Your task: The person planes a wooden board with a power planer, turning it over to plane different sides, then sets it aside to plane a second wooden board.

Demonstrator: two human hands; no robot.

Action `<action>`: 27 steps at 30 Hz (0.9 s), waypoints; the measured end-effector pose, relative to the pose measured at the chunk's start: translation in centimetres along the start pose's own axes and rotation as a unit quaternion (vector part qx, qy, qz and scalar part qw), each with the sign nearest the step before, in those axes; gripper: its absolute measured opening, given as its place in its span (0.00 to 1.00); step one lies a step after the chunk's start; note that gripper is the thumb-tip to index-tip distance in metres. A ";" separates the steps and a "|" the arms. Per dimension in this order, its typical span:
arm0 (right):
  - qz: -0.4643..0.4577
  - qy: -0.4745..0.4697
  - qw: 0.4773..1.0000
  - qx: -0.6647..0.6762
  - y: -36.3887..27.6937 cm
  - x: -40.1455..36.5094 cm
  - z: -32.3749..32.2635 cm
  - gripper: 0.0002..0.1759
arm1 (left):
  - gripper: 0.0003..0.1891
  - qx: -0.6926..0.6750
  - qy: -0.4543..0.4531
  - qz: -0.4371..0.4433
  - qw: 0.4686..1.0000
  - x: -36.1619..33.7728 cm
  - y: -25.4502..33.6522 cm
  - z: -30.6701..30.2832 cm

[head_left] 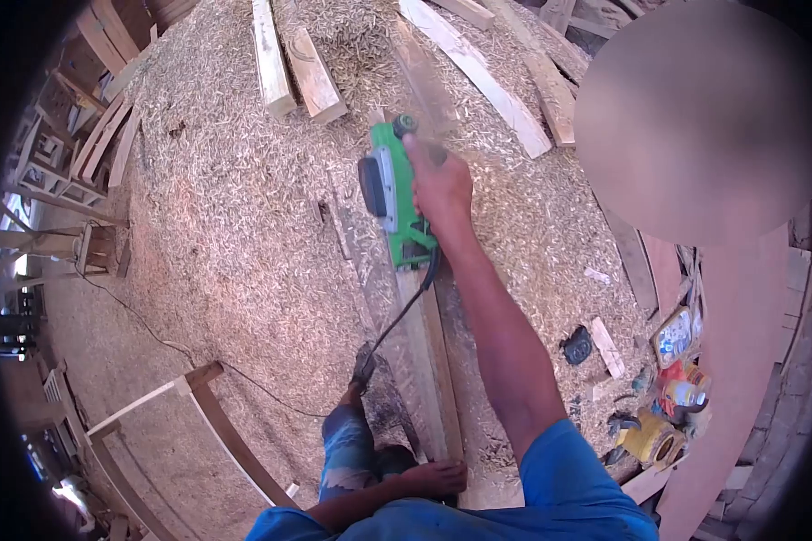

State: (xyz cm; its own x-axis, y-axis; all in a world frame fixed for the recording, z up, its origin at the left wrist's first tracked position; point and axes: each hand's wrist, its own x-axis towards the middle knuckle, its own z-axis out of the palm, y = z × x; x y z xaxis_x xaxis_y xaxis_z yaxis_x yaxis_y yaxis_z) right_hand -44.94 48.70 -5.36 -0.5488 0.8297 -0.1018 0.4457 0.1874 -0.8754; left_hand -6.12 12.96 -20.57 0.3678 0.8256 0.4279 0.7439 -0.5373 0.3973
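My right hand [444, 187], arm stretched forward, is closed on the handle of a green electric hand planer [395, 185]. The planer sits on the far part of a long wooden beam [429, 370], and its black cord [412, 302] trails back toward my foot. Close to my body, my left hand [438, 480] grips the near end of that beam, with its fingers curled over the edge. The planer's underside and blade are hidden.
Wood shavings [244, 225] cover the ground. Beyond the planer lie several planks [478, 77]. A wooden frame [216, 433] stands at lower left. On the right are a yellow power tool [651, 439], a black object [576, 345] and a wood offcut [608, 347].
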 end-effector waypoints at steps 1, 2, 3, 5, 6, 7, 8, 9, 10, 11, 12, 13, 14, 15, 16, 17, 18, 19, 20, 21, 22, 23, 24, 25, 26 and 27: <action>-0.008 -0.002 1.000 0.006 -1.0 1.3 0.4 0.34 | 0.19 0.026 -0.006 0.008 1.000 0.0 0.0 0.3; -0.014 -0.003 1.000 0.011 -1.9 2.5 0.8 0.34 | 0.19 0.051 -0.013 0.017 0.998 0.0 0.1 0.5; -0.002 -0.006 1.000 0.009 -3.1 3.3 1.3 0.35 | 0.19 0.074 -0.019 0.026 0.997 -0.1 0.0 0.6; 0.019 -0.010 1.000 0.002 -5.1 4.8 2.1 0.36 | 0.19 0.086 0.001 0.033 0.996 -0.2 -0.2 0.2; 0.005 -0.011 1.000 -0.007 -5.3 5.9 2.8 0.37 | 0.19 0.094 0.012 0.037 0.995 -0.2 -0.5 0.1; -0.009 -0.012 1.000 -0.016 -5.4 7.0 3.4 0.37 | 0.19 0.088 0.015 0.042 0.995 -0.3 -0.7 0.1; -0.022 -0.012 0.999 -0.025 -5.5 8.0 4.0 0.38 | 0.19 0.082 0.018 0.046 0.995 -0.3 -0.8 0.1; -0.017 -0.011 0.999 -0.031 -5.6 9.0 4.6 0.38 | 0.20 0.076 0.020 0.052 0.996 -0.3 -0.8 0.1; -0.013 -0.007 0.999 -0.035 -5.8 10.0 5.3 0.38 | 0.20 0.069 0.023 0.047 0.996 -0.3 -1.1 -0.4; -0.010 -0.003 0.999 -0.039 -6.1 10.9 5.7 0.38 | 0.20 0.063 0.025 0.043 0.997 -0.2 -1.2 -0.9; -0.004 0.001 0.999 -0.038 -6.3 11.8 6.3 0.40 | 0.20 0.058 0.028 0.039 0.997 -0.1 -1.3 -1.3; 0.001 0.006 0.999 -0.037 -6.3 12.7 6.9 0.43 | 0.20 0.066 0.022 0.039 0.997 -0.1 -1.1 -0.8; 0.006 0.011 0.999 -0.037 -6.3 13.4 7.2 0.47 | 0.21 0.076 0.017 0.039 0.996 -0.1 -0.9 -0.4; -0.011 0.030 0.999 -0.033 -5.5 14.0 7.6 0.42 | 0.21 0.084 0.013 0.037 0.996 -0.5 -0.5 -0.1; -0.029 0.048 0.998 -0.031 -5.1 13.9 7.8 0.38 | 0.21 0.059 0.001 0.034 0.998 -0.7 -0.5 -0.2; -0.046 0.047 0.998 -0.026 -4.2 13.5 7.3 0.36 | 0.21 0.032 -0.008 0.030 0.999 -0.6 -0.1 -0.3; -0.062 0.046 0.997 -0.020 -3.9 12.4 6.5 0.34 | 0.21 0.012 -0.013 0.029 0.999 -0.2 -0.6 -0.3; -0.078 0.025 0.997 -0.011 -3.3 9.2 4.4 0.35 | 0.21 -0.033 -0.003 0.025 0.999 0.3 -1.0 -0.5; -0.054 -0.011 0.998 -0.008 -2.3 5.8 1.6 0.35 | 0.20 -0.080 0.007 0.021 0.997 0.4 -1.1 -1.1; -0.029 -0.047 0.998 -0.007 -1.6 2.1 -1.3 0.37 | 0.20 -0.123 0.017 0.020 0.992 0.5 -1.6 -1.7; -0.004 -0.083 0.996 -0.007 -0.9 -1.6 -4.2 0.40 | 0.19 -0.154 0.061 -0.004 0.986 0.7 -2.2 -2.8; 0.001 -0.096 0.995 -0.014 1.6 -5.4 -6.8 0.34 | 0.19 -0.184 0.105 -0.029 0.977 1.0 -2.9 -4.9; -0.005 -0.070 0.997 0.036 3.1 -10.2 -9.1 0.28 | 0.19 -0.214 0.147 -0.055 0.964 0.8 -3.5 -7.1; 0.061 -0.085 0.994 0.016 3.8 -15.0 -12.4 0.22 | 0.17 -0.264 0.109 -0.163 0.944 -0.3 -4.0 -9.0; 0.091 -0.091 0.991 0.044 4.6 -19.3 -15.6 0.18 | 0.15 -0.313 0.069 -0.269 0.908 -1.5 -4.1 -10.7; 0.116 -0.064 0.987 0.089 8.0 -23.8 -18.5 0.15 | 0.14 -0.240 0.112 -0.351 0.898 -2.7 -3.4 -12.3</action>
State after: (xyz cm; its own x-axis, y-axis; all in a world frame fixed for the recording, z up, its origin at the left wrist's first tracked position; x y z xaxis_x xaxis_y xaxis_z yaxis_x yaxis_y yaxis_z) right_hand -15.25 40.21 -1.15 -0.5359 0.7645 -0.3583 0.4444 -0.1054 -0.8896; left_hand -16.45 10.46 -13.09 -0.2596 0.9635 0.0657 0.4016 0.0459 0.9147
